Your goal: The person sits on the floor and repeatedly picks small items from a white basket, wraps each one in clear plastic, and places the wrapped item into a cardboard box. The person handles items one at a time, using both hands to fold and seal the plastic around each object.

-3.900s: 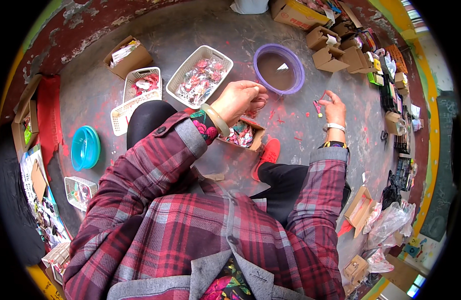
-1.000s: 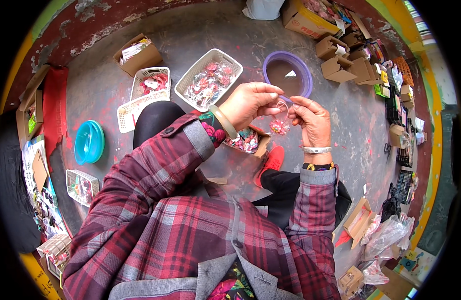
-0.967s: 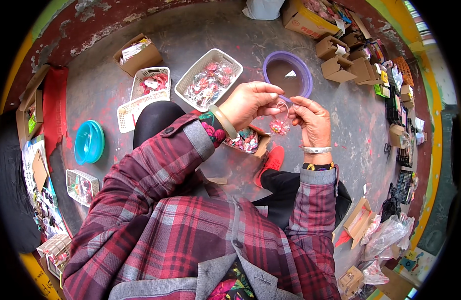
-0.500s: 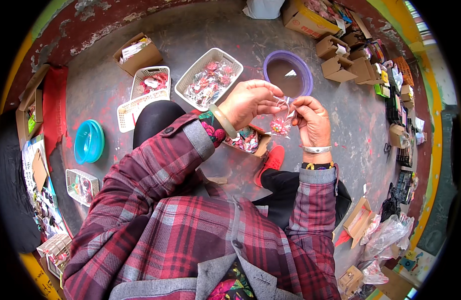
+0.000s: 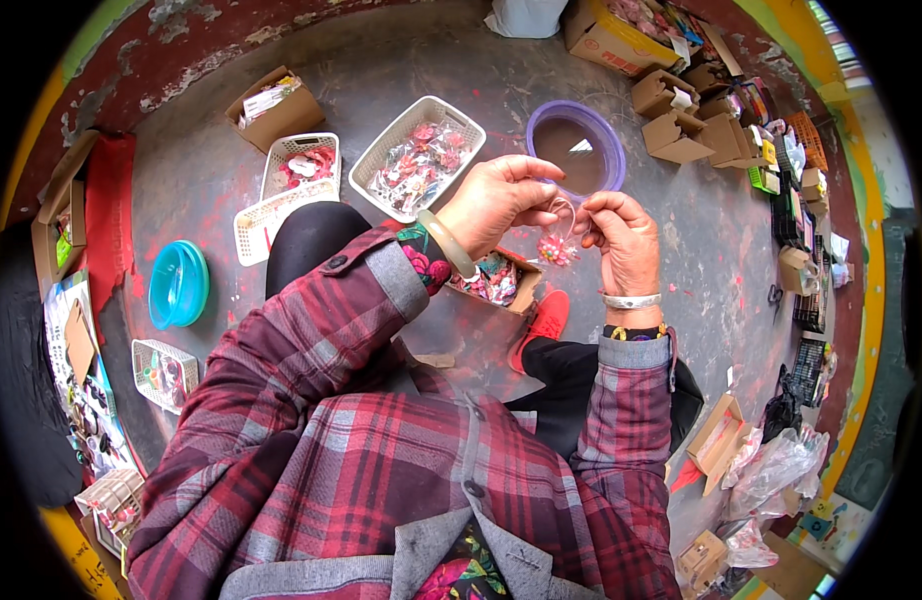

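Note:
A small clear plastic bag (image 5: 559,228) with a cluster of pink and light-coloured beads (image 5: 555,249) at its bottom hangs between my two hands. My left hand (image 5: 493,207), with a pale bangle at the wrist, is closed, its thumb and fingers at the bag's upper left edge. On the other side my right hand (image 5: 627,242), wearing a silver bangle, pinches the bag's right edge between thumb and forefinger. Just below my left wrist stands an open cardboard box (image 5: 526,289) full of small packaged pieces. Some of it is hidden by my left hand and sleeve.
Ahead on the floor sit a cream basket (image 5: 369,180) of bagged pink items and a purple basin (image 5: 614,150) of murky water. Farther left are smaller white baskets (image 5: 243,232) and teal basins (image 5: 178,285). Cardboard boxes (image 5: 676,138) and crates line the right wall.
The bag has turned a little and its beads have shifted slightly left. My left fingers have moved slightly left and changed position near its top; my right hand has barely moved.

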Demonstrator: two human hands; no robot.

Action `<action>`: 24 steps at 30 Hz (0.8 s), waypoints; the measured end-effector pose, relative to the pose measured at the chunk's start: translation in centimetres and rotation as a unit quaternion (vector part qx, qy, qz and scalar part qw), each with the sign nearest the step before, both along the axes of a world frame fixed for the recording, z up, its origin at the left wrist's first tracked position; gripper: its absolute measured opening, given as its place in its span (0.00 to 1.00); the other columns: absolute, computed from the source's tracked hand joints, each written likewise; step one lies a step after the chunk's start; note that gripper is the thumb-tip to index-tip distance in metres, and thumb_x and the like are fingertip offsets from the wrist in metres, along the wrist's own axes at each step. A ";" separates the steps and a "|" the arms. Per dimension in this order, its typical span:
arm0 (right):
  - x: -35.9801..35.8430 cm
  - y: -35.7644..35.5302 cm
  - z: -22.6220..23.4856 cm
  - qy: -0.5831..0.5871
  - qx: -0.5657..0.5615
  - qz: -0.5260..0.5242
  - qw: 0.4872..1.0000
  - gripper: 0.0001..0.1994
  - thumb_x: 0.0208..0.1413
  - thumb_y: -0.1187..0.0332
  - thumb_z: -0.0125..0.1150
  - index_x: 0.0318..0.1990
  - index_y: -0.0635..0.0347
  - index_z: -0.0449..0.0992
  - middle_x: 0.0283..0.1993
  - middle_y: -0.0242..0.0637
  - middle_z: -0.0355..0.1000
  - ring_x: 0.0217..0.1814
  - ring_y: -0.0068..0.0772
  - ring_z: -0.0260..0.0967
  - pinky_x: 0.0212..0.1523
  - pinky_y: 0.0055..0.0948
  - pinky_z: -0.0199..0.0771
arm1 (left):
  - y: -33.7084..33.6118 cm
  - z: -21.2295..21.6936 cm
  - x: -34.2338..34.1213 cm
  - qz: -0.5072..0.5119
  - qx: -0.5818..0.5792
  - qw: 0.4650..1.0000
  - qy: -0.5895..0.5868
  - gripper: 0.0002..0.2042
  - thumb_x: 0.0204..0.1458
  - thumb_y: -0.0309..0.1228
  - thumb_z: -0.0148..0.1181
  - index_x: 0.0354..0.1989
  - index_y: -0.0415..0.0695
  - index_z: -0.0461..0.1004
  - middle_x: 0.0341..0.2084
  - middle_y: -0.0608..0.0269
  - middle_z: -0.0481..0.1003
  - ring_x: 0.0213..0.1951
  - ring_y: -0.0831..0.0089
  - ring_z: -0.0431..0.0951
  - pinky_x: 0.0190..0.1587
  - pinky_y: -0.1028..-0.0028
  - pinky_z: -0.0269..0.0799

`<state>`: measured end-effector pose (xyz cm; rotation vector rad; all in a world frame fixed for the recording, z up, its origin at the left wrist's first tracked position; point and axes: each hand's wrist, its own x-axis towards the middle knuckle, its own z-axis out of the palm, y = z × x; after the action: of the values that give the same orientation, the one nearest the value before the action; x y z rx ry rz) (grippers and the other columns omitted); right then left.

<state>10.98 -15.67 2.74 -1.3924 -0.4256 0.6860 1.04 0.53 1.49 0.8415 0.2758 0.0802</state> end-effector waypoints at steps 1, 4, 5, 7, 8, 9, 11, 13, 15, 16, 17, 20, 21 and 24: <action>0.0 0.0 0.1 -0.002 -0.005 -0.007 1.000 0.05 0.52 0.75 0.51 0.34 0.63 0.74 0.30 0.35 0.74 0.30 0.22 0.71 0.24 0.15 0.67 | 0.0 0.0 0.0 0.003 0.003 1.000 0.000 0.11 0.54 0.24 0.50 0.45 0.35 0.68 0.33 0.58 0.74 0.36 0.74 0.76 0.38 0.79 0.74; -0.1 0.4 1.1 0.017 0.004 -0.040 0.999 0.06 0.52 0.73 0.53 0.35 0.63 0.73 0.32 0.35 0.74 0.32 0.23 0.72 0.26 0.15 0.66 | -0.2 0.0 0.0 0.026 0.044 0.999 -0.013 0.11 0.55 0.24 0.49 0.45 0.35 0.68 0.34 0.59 0.74 0.36 0.75 0.76 0.39 0.80 0.74; -0.1 0.6 1.4 0.027 0.011 -0.053 0.998 0.06 0.53 0.72 0.54 0.36 0.63 0.73 0.33 0.35 0.74 0.33 0.23 0.72 0.27 0.15 0.66 | -0.2 0.0 0.0 0.027 0.051 0.998 -0.018 0.11 0.55 0.24 0.49 0.45 0.36 0.68 0.34 0.59 0.74 0.36 0.75 0.76 0.39 0.80 0.74; -0.3 0.7 1.5 0.033 0.005 -0.038 0.999 0.08 0.51 0.70 0.57 0.37 0.63 0.72 0.34 0.33 0.73 0.33 0.21 0.70 0.29 0.15 0.65 | -0.2 -0.3 0.1 0.028 0.067 0.997 -0.029 0.11 0.55 0.24 0.48 0.45 0.36 0.69 0.34 0.59 0.74 0.37 0.75 0.76 0.39 0.80 0.74; -0.4 0.7 1.5 0.035 0.002 -0.030 0.999 0.09 0.51 0.69 0.59 0.38 0.63 0.72 0.34 0.32 0.72 0.33 0.20 0.70 0.30 0.15 0.65 | -0.3 -0.5 0.1 0.033 0.084 0.995 -0.035 0.10 0.56 0.25 0.48 0.45 0.36 0.69 0.34 0.59 0.74 0.37 0.75 0.76 0.39 0.80 0.74; -0.4 0.7 1.2 0.015 -0.013 -0.015 1.000 0.10 0.50 0.69 0.61 0.38 0.63 0.73 0.33 0.31 0.72 0.32 0.19 0.68 0.31 0.15 0.64 | -0.5 -0.7 0.1 0.038 0.101 0.993 -0.040 0.10 0.56 0.25 0.48 0.45 0.36 0.69 0.34 0.59 0.74 0.37 0.75 0.76 0.39 0.80 0.74; -0.4 0.6 0.5 -0.027 -0.044 0.014 0.999 0.10 0.48 0.69 0.63 0.37 0.63 0.73 0.31 0.28 0.71 0.31 0.17 0.66 0.31 0.15 0.63 | -0.9 -0.7 0.1 0.041 0.130 0.990 -0.049 0.10 0.56 0.25 0.47 0.45 0.36 0.69 0.34 0.59 0.74 0.37 0.74 0.76 0.39 0.79 0.74; -0.5 0.7 0.2 -0.040 -0.047 0.010 0.998 0.09 0.46 0.71 0.64 0.34 0.63 0.74 0.29 0.26 0.70 0.29 0.16 0.63 0.30 0.15 0.62 | -1.1 -0.6 0.0 0.037 0.153 0.986 -0.055 0.10 0.56 0.24 0.47 0.45 0.36 0.69 0.35 0.60 0.74 0.37 0.74 0.76 0.39 0.79 0.74; -0.6 0.7 0.0 -0.043 -0.042 0.005 0.998 0.07 0.46 0.72 0.65 0.33 0.63 0.75 0.28 0.26 0.70 0.28 0.15 0.62 0.30 0.15 0.62 | -1.0 -0.7 0.0 0.034 0.161 0.985 -0.059 0.10 0.56 0.25 0.47 0.44 0.36 0.69 0.35 0.59 0.74 0.38 0.74 0.76 0.39 0.78 0.74; -0.5 0.7 0.0 -0.040 -0.036 0.001 0.999 0.06 0.46 0.73 0.64 0.32 0.63 0.75 0.27 0.26 0.70 0.28 0.15 0.62 0.30 0.15 0.62 | -1.0 -0.8 0.0 0.033 0.165 0.984 -0.061 0.10 0.57 0.25 0.47 0.44 0.36 0.69 0.35 0.59 0.74 0.38 0.74 0.76 0.39 0.78 0.74; -0.5 0.7 -0.1 -0.038 -0.031 -0.004 0.999 0.05 0.46 0.74 0.64 0.31 0.63 0.75 0.27 0.26 0.70 0.28 0.15 0.62 0.29 0.15 0.61 | -1.0 -0.7 -0.1 0.030 0.149 0.986 -0.065 0.10 0.56 0.25 0.48 0.44 0.36 0.69 0.35 0.60 0.74 0.38 0.74 0.76 0.39 0.78 0.74; -0.4 0.6 -0.3 -0.023 -0.014 -0.023 0.999 0.05 0.45 0.74 0.64 0.30 0.63 0.75 0.26 0.26 0.70 0.28 0.15 0.62 0.29 0.15 0.61 | -0.9 -0.3 -0.2 0.020 0.118 0.990 -0.070 0.10 0.54 0.25 0.52 0.43 0.37 0.69 0.35 0.60 0.74 0.38 0.76 0.75 0.39 0.78 0.73; -0.4 0.6 -0.3 -0.028 -0.016 -0.018 0.999 0.04 0.45 0.75 0.64 0.29 0.63 0.76 0.26 0.26 0.70 0.28 0.15 0.62 0.29 0.15 0.61 | -0.9 -0.1 -0.2 0.016 0.119 0.990 -0.068 0.10 0.53 0.26 0.54 0.43 0.37 0.69 0.35 0.61 0.74 0.37 0.77 0.75 0.38 0.79 0.73; -0.5 0.5 -0.1 -0.043 -0.019 -0.010 0.999 0.03 0.45 0.75 0.64 0.28 0.63 0.76 0.26 0.26 0.70 0.28 0.15 0.62 0.29 0.15 0.61 | -0.6 0.1 -0.1 -0.015 0.135 0.990 -0.025 0.11 0.49 0.27 0.60 0.40 0.39 0.71 0.34 0.63 0.74 0.33 0.81 0.73 0.33 0.81 0.70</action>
<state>10.51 -15.17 2.59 -1.4643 -0.4665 0.6223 0.95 -0.07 1.62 1.1099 0.2077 0.1118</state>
